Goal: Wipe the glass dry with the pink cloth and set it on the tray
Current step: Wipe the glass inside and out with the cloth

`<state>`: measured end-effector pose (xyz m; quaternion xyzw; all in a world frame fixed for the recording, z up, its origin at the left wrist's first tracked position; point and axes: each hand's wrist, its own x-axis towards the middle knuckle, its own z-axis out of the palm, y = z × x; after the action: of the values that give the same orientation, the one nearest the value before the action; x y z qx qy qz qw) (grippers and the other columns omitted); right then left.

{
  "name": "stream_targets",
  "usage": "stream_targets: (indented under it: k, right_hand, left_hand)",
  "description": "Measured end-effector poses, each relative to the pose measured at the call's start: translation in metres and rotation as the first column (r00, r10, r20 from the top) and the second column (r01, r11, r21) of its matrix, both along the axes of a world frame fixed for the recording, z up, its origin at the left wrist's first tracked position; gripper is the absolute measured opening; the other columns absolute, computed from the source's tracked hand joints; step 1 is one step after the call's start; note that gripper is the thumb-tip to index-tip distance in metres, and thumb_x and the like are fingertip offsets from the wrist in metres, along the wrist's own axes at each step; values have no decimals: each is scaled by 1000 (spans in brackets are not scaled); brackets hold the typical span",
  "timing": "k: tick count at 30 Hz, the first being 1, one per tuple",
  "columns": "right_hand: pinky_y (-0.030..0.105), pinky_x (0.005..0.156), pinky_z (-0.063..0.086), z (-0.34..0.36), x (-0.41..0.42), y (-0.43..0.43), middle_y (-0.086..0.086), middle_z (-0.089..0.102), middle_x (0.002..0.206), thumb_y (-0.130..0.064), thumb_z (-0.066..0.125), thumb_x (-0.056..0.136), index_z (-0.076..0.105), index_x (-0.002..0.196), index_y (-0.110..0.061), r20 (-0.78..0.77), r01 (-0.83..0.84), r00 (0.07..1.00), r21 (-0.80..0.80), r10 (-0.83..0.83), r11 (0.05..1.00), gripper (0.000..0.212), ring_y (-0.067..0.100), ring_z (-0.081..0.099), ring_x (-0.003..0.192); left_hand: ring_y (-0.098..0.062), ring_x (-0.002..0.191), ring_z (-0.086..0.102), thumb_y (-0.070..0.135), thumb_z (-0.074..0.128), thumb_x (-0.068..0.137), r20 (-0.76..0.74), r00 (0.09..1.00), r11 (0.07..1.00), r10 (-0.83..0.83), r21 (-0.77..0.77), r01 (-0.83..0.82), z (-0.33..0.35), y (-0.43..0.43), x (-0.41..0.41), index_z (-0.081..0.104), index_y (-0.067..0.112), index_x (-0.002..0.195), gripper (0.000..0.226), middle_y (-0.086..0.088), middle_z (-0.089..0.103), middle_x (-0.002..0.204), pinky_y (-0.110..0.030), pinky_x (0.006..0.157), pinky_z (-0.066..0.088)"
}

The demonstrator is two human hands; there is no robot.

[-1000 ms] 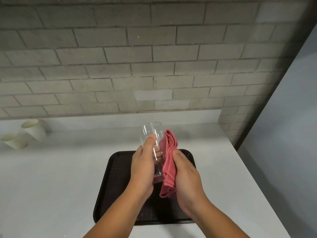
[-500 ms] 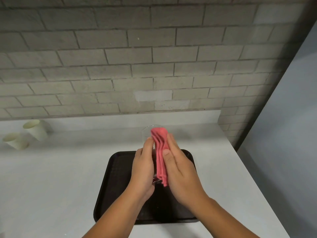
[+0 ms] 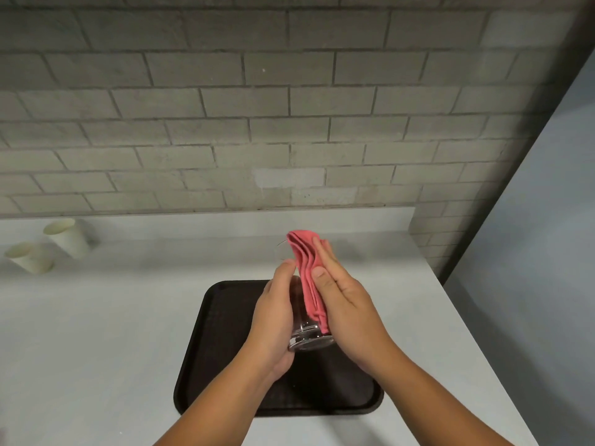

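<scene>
A clear drinking glass [image 3: 307, 336] is held tilted above the black tray [image 3: 215, 342], its thick base toward me and its rim pointing away. My left hand [image 3: 273, 320] grips it along its left side. My right hand [image 3: 346, 313] presses the folded pink cloth [image 3: 307, 272] flat against the glass's right side, fingers stretched along the cloth. Most of the glass is hidden between hands and cloth; only the base and a sliver of the rim show.
Two pale paper cups [image 3: 69, 238] [image 3: 30, 257] stand at the back left of the white counter [image 3: 96, 333]. A grey brick wall [image 3: 257, 123] rises behind. The counter's right edge drops off beside a blue-grey wall [image 3: 531, 252].
My right hand has slid the pink cloth up and over the glass's side, from hanging low beside it to covering it up to the rim. The left hand kept its grip.
</scene>
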<state>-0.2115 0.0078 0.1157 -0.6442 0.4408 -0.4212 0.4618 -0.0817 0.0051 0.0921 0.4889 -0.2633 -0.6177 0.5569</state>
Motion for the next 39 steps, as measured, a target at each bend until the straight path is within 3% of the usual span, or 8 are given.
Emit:
stream_targets:
  k: [5,9,14,18,23,27,33,39]
  right_hand:
    - [13,136,10,-9,7,19,-43,10,179,-41,40,121,29,157,-74,-163,-54,986,-132,32,990,50,-19,5,166]
    - [30,136,35,-1,2,5,-32,43,173,-34,41,122,37,169,-54,65,42,997,9,-43,999,51,-13,41,158]
    - [31,136,34,-8,8,18,-36,38,175,-43,41,118,33,167,-60,3,69,998,-114,-69,991,53,-13,36,161]
    - [38,115,61,-5,-1,-1,-15,81,137,-30,41,123,63,153,-48,182,186,966,17,-186,982,42,2,77,126]
    - [16,117,51,-21,7,15,-28,67,153,-40,40,121,47,167,-47,60,194,980,-85,-189,977,47,-9,63,141]
    - [27,109,63,-27,5,-5,-19,83,128,-32,39,123,67,145,-48,141,208,966,70,-216,976,39,-1,78,121]
    - [17,110,57,-39,11,5,-24,77,137,-41,42,120,62,149,-57,117,251,961,11,-251,968,39,-4,73,129]
    - [20,92,61,-36,4,-13,-21,82,118,-28,44,122,70,135,-49,66,275,960,-9,-274,961,36,-1,79,109]
  left_hand:
    - [-27,112,87,59,53,113,4,1000,997,10,-72,-10,3,-4,7,93,22,110,55,-13,91,116,-34,84,70]
    - [-35,118,85,56,59,112,-55,998,999,-5,-50,2,4,-2,2,84,11,130,55,-20,87,126,-40,86,71]
    - [-33,124,83,66,75,97,-88,996,999,-33,-46,29,3,-3,3,78,13,142,70,-19,85,135,-48,100,64]
    - [-31,95,88,66,95,75,-54,996,994,-67,-94,61,4,0,0,68,9,133,86,-13,89,106,-45,76,70]
    - [-32,111,87,70,73,95,35,999,998,-38,-46,39,2,-4,4,80,16,136,68,-16,88,122,-50,93,68]
    - [-21,86,89,58,73,104,75,995,997,-63,-29,66,-1,-3,1,82,10,128,54,-9,91,100,-33,68,69]
    - [-42,114,86,56,93,89,9,999,998,-43,-52,43,-5,-1,2,82,6,129,65,-26,86,122,-60,107,65]
    - [-37,107,88,53,82,93,43,998,996,-45,-80,49,-6,-5,2,90,13,112,45,-25,88,116,-51,95,69]
